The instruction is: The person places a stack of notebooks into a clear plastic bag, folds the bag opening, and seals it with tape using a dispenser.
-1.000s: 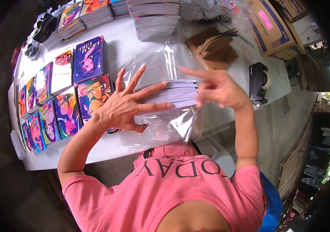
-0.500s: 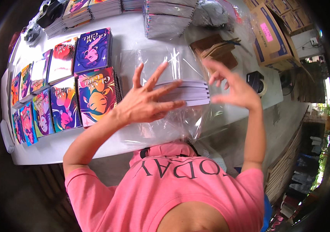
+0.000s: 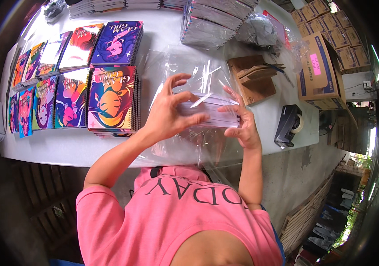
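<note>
A stack of notebooks [image 3: 216, 114] with white page edges lies on a clear plastic sheet [image 3: 171, 148] at the table's near middle. Around its left end curls my left hand [image 3: 166, 108], thumb in front and fingers bent over the top. My right hand [image 3: 245, 126] grips the right end, thumb low and fingers behind, partly under plastic. Shiny clear film [image 3: 207, 73] rises behind the stack. To the left stand colourful spiral notebooks [image 3: 112, 99] in two rows of piles, their covers facing up.
A black tape dispenser [image 3: 288, 126] sits on the right. Behind it are a brown wooden holder [image 3: 254, 82] and an open cardboard box [image 3: 320, 73]. Tall plastic-wrapped notebook stacks [image 3: 214, 24] stand at the back, beside crumpled clear plastic [image 3: 260, 31]. More cartons [image 3: 331, 26] are piled far right.
Both hands, earlier spread above the stack, have closed in around its two ends. My right hand has come left and down. The view has shifted, and the clear film stands higher behind the stack.
</note>
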Tool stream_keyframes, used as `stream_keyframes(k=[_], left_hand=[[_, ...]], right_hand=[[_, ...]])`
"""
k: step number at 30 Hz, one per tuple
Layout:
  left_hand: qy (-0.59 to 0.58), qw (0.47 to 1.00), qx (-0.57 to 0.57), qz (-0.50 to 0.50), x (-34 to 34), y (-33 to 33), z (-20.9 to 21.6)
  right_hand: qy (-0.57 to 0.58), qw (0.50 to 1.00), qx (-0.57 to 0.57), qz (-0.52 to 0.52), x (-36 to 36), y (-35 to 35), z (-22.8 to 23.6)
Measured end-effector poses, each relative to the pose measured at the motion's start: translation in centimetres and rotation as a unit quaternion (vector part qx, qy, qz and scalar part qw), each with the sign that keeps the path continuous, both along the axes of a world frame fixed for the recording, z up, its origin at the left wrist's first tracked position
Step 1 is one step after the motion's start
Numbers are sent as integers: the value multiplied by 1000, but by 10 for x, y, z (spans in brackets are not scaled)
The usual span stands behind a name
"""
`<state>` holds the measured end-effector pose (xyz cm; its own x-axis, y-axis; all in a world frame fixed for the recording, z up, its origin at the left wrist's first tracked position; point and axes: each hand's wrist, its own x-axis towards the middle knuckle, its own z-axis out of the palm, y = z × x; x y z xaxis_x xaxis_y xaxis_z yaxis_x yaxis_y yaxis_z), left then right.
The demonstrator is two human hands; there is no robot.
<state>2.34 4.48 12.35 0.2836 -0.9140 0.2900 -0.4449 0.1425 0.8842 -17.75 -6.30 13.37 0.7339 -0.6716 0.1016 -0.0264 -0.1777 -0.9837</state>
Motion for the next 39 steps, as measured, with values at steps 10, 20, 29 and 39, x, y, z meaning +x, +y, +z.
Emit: stream_keyframes(k=[10,20,29,39], left_hand=[[115,983,138,-38,21,-34,16],[32,980,155,-120,30,-39,13],[-246,961,-17,-127,2,-4,32],[-370,875,-297,-101,-6,1,-17]], right_hand=[[-5,977,190,-101,29,-14,8],[171,979,-108,-27,25,-20,31],[294,808,-510,-4,27,18,50],[184,939,-194,-217,-146,-12,37]])
